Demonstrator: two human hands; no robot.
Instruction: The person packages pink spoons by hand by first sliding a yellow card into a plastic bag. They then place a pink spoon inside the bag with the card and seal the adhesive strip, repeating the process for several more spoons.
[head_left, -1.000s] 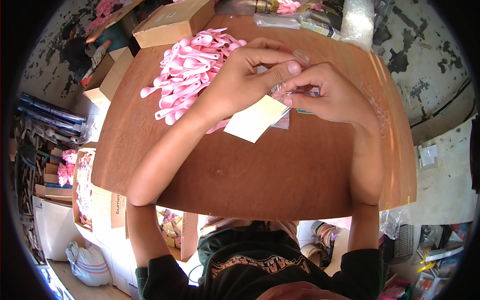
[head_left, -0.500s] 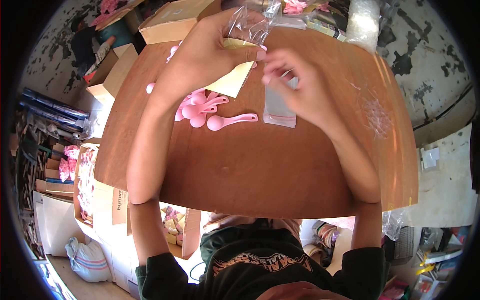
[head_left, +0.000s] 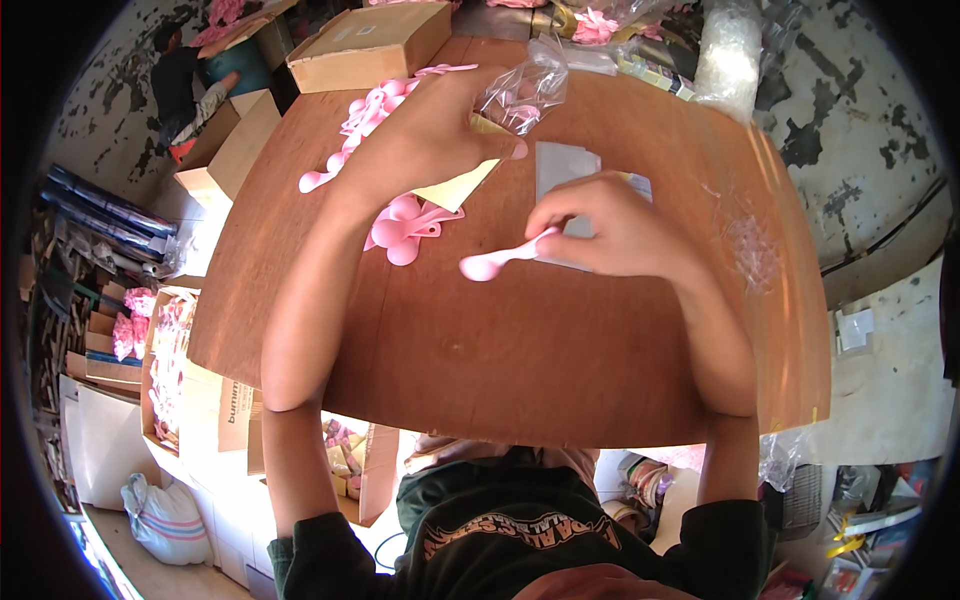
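My right hand [head_left: 625, 235] pinches a pink measuring spoon [head_left: 483, 266] by its handle, with the round bowl pointing left above the table. My left hand [head_left: 435, 135] is closed on a pale yellow card [head_left: 460, 186]. A crinkled clear plastic bag [head_left: 528, 85] with something pink inside shows just beyond its fingers; the hand hides how the bag is held. Below the left wrist lies a small pile of pink spoons [head_left: 402, 240]. Flat clear bags [head_left: 562, 168] lie behind my right hand, partly covered by it.
More pink spoons [head_left: 372, 110] run along the table's far left. A closed cardboard box [head_left: 370, 50] stands behind them. Loose clear strands [head_left: 752, 250] lie on the right, with a plastic-wrapped roll [head_left: 727, 60] at the back. Another person [head_left: 178, 90] is at the far left.
My right hand has come down and left, taking the single spoon that lay beside the pile and lifting it. My left hand, with the card, has shifted slightly.
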